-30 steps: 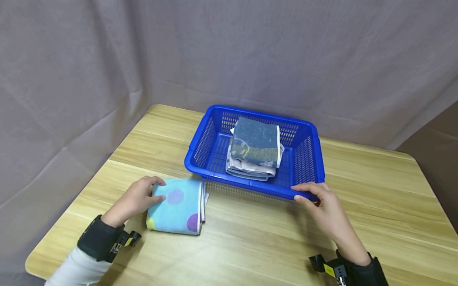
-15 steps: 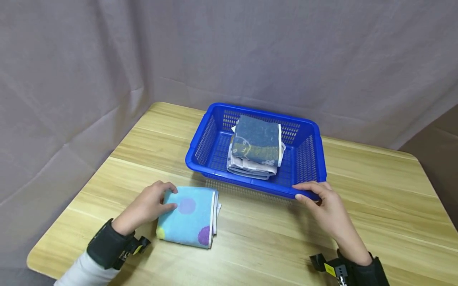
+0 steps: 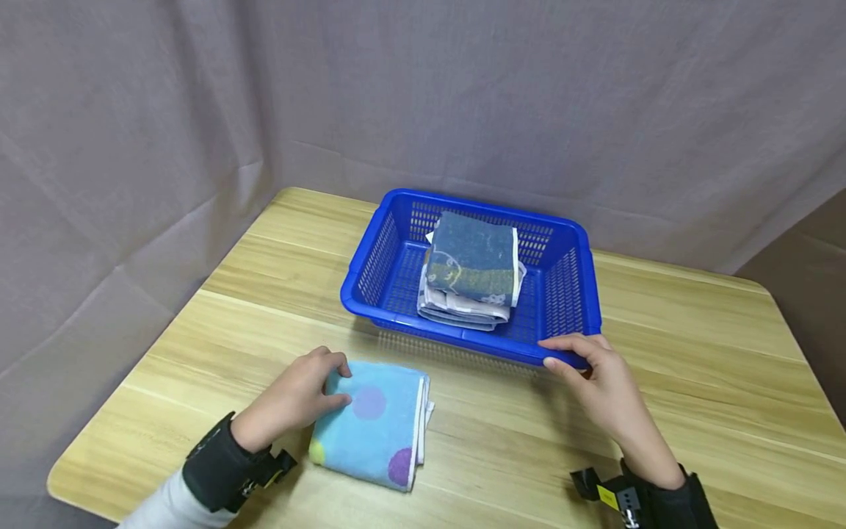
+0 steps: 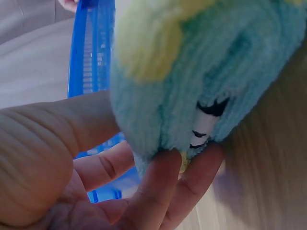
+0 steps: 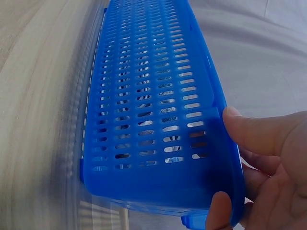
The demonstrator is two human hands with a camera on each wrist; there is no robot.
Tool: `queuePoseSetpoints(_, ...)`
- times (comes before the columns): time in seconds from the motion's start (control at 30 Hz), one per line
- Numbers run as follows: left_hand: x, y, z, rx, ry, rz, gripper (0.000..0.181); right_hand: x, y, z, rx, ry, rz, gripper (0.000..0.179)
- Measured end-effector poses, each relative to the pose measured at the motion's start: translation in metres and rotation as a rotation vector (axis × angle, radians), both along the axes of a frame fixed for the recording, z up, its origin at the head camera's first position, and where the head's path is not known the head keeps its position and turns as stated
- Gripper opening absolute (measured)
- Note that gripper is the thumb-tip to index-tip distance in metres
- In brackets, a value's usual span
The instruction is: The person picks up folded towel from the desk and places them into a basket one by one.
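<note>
A folded light-blue towel [image 3: 380, 433] with purple and yellow dots is at the table's front left. My left hand [image 3: 297, 393] grips its left edge, thumb on top and fingers under the folds, as the left wrist view of the towel [image 4: 192, 62] shows. My right hand [image 3: 598, 382] holds the near right corner of a blue plastic basket [image 3: 429, 330], thumb and fingers over the rim; the right wrist view shows this hand [image 5: 268, 163] at the basket's corner [image 5: 158, 177]. Inside the basket lies a stack of folded towels, a dark blue-grey towel [image 3: 476, 253] on top.
The wooden table [image 3: 694, 353] has rounded corners and extends to both sides of the basket. Grey cloth [image 3: 529, 95] hangs behind the table and along its left side. A black strap with a small camera [image 3: 231, 463] sits on each wrist.
My left hand has moved to the right and nearer to the front edge, carrying the light-blue towel along. My right hand and the basket have stayed in place.
</note>
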State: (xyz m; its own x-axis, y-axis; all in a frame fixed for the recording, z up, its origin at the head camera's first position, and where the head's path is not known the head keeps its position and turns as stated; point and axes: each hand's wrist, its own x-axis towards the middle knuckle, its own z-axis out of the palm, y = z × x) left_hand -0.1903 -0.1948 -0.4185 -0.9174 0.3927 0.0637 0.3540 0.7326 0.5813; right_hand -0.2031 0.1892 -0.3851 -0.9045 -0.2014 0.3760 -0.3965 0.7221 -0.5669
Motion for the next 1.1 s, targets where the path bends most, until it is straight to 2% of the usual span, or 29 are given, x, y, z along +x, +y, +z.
queuePoseSetpoints(0.2, 0.005, 0.012, -0.001, -0.007, 0.006, -0.065, 0.023, -0.001, 0.001, -0.001, 0.001, 0.008, 0.003, 0.018)
queuePoseSetpoints(0.37, 0.009, 0.021, -0.002, -0.009, 0.009, -0.079, 0.024, -0.002, 0.001, -0.001, 0.002, 0.004, -0.004, 0.018)
queuePoseSetpoints(0.53, 0.012, 0.029, -0.002, -0.007, -0.004, -0.113, 0.025, -0.001, 0.0, -0.001, -0.003, 0.001, -0.008, 0.018)
queuePoseSetpoints(0.63, 0.014, 0.034, -0.003, -0.005, 0.011, -0.133, 0.025, -0.001, 0.0, -0.001, -0.006, -0.003, -0.004, 0.017)
queuePoseSetpoints(0.97, 0.02, 0.047, -0.007, 0.009, 0.055, -0.12, 0.024, 0.0, 0.001, 0.0, -0.001, -0.004, -0.01, 0.017)
queuePoseSetpoints(1.1, 0.022, 0.052, -0.007, 0.01, 0.047, -0.123, 0.024, 0.0, 0.001, 0.001, -0.002, 0.003, -0.007, 0.018)
